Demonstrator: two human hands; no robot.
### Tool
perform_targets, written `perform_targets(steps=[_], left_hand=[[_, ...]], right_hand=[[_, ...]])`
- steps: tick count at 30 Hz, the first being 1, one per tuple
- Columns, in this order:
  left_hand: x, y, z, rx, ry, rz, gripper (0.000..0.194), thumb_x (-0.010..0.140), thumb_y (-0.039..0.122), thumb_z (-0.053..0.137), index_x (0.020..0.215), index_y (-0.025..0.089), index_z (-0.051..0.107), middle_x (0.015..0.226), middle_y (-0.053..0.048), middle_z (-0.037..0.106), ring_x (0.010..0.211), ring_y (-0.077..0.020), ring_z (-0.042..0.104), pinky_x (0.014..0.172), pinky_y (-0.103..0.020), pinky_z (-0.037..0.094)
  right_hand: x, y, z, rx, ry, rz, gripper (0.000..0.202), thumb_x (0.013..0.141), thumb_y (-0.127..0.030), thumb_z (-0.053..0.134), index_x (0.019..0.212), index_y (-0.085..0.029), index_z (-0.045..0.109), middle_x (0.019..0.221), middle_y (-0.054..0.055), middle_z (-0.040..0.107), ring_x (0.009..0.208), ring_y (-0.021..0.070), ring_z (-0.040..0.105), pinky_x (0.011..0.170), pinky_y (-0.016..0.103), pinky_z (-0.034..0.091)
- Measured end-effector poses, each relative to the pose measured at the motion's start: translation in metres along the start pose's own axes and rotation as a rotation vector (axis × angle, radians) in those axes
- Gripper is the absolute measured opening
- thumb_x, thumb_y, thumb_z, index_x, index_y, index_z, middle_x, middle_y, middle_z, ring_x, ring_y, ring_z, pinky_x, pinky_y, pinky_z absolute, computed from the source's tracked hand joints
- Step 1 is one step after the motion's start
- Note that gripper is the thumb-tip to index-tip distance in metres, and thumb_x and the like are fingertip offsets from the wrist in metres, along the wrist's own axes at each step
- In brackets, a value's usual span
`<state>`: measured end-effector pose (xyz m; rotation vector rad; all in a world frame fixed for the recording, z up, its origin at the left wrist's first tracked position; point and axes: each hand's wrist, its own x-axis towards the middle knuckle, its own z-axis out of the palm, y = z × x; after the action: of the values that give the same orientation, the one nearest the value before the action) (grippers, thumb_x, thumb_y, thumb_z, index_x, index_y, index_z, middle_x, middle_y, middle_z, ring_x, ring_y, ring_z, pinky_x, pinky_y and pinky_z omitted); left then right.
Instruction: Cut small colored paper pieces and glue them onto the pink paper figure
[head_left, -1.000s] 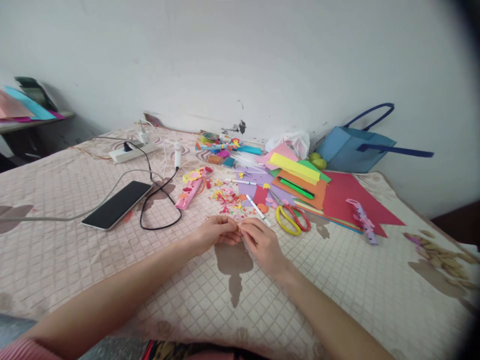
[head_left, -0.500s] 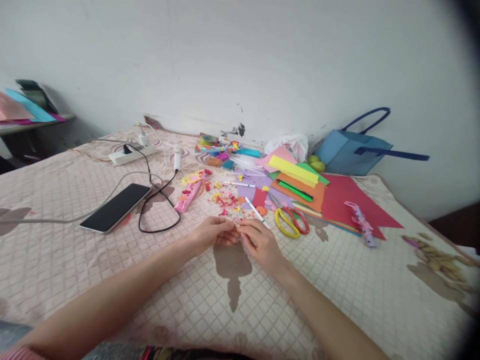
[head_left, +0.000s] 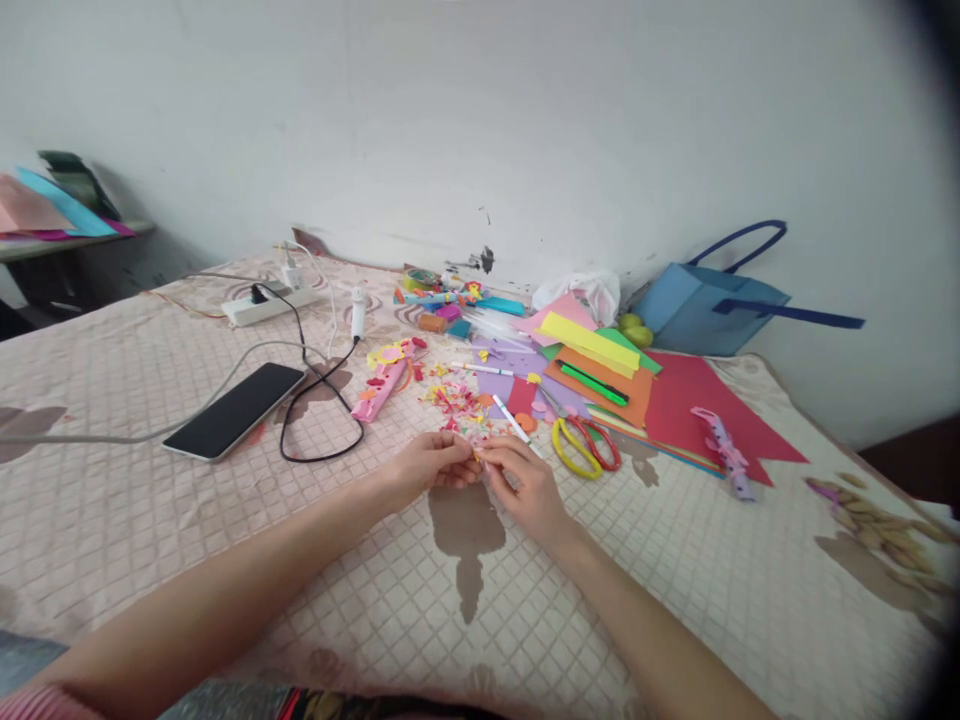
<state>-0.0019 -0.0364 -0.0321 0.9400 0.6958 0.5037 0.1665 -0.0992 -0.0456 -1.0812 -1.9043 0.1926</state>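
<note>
Two bare hands, fingertips meeting low at centre, just above or on the cloth (head_left: 337, 590); can't tell which. Left hand (head_left: 433, 463): thumb and index pinched together, other fingers curled under. Right hand (head_left: 529, 488): fingers bent, thumb and fingertips closed in against the left's. Between the tips, a tiny orange-yellow bit (head_left: 477, 457), mostly hidden; shape can't be made out. Both hands appear to grip it.

Scraps (head_left: 454, 402) in many colours lie loose just beyond the fingers. White marker (head_left: 512, 418) slants near the right hand. Scissors (head_left: 568, 413), yellow and red handles, lie right of that, handles toward the person. Purple sheet (head_left: 487, 385) behind, partly covered; orange sheet (head_left: 636, 405) to its right with a green pen (head_left: 594, 384) on top. Yellow paper (head_left: 589, 343) on the pile. Red sheet (head_left: 686, 400) farther right, a purple roll (head_left: 724, 452) lying across its edge.

Left side: pink strip (head_left: 380, 392) beside the scraps, phone (head_left: 236, 410) flat with dark screen, black cable (head_left: 322, 460) looped between them. Power strip (head_left: 274, 307) farther back. Blue bag (head_left: 705, 310) against the wall, back right.
</note>
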Motion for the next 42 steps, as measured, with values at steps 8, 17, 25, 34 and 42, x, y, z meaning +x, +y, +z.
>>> perform_targets(steps=[8, 17, 25, 34, 42], left_hand=[[-0.003, 0.002, 0.004, 0.129, 0.005, 0.061, 0.031, 0.065, 0.037, 0.074, 0.074, 0.011, 0.059, 0.070, -0.004, 0.067, 0.060, -0.0084, 0.059, 0.062, -0.022, 0.045], [0.003, -0.005, 0.000, 0.274, 0.007, 0.183, 0.027, 0.067, 0.033, 0.070, 0.072, 0.011, 0.057, 0.063, -0.001, 0.063, 0.056, -0.0081, 0.056, 0.058, -0.021, 0.044], [0.001, -0.007, 0.002, 0.375, -0.007, 0.226, 0.025, 0.070, 0.034, 0.066, 0.073, 0.012, 0.056, 0.068, -0.002, 0.063, 0.061, -0.0106, 0.058, 0.060, -0.023, 0.046], [-0.001, -0.004, 0.003, 0.407, -0.080, 0.274, 0.028, 0.071, 0.037, 0.066, 0.073, 0.011, 0.057, 0.068, -0.003, 0.062, 0.061, -0.0097, 0.056, 0.058, -0.022, 0.043], [-0.004, 0.001, 0.005, 0.413, -0.069, 0.159, 0.035, 0.070, 0.046, 0.065, 0.077, 0.012, 0.056, 0.068, -0.003, 0.061, 0.059, -0.0101, 0.056, 0.057, -0.022, 0.043]], right_hand=[[0.001, -0.005, 0.003, 0.210, 0.044, 0.214, 0.018, 0.080, -0.013, 0.054, 0.093, -0.022, 0.064, 0.094, 0.006, 0.064, 0.089, 0.0177, 0.060, 0.069, 0.029, 0.053], [0.001, -0.007, 0.006, 0.315, 0.042, 0.406, 0.011, 0.080, -0.024, 0.059, 0.090, -0.021, 0.063, 0.088, 0.004, 0.063, 0.080, 0.0171, 0.061, 0.066, 0.028, 0.051], [0.000, -0.003, 0.007, 0.529, 0.003, 0.600, 0.017, 0.084, -0.035, 0.054, 0.077, -0.019, 0.058, 0.071, 0.001, 0.059, 0.066, 0.0148, 0.058, 0.061, 0.027, 0.050], [0.000, -0.003, 0.011, 0.751, -0.026, 0.732, 0.022, 0.079, -0.037, 0.060, 0.069, -0.019, 0.055, 0.063, -0.002, 0.056, 0.056, 0.0111, 0.052, 0.050, 0.022, 0.043], [0.002, -0.006, 0.010, 0.847, -0.054, 0.742, 0.024, 0.079, -0.039, 0.060, 0.069, -0.019, 0.053, 0.061, -0.003, 0.054, 0.054, 0.0100, 0.048, 0.050, 0.021, 0.040]])
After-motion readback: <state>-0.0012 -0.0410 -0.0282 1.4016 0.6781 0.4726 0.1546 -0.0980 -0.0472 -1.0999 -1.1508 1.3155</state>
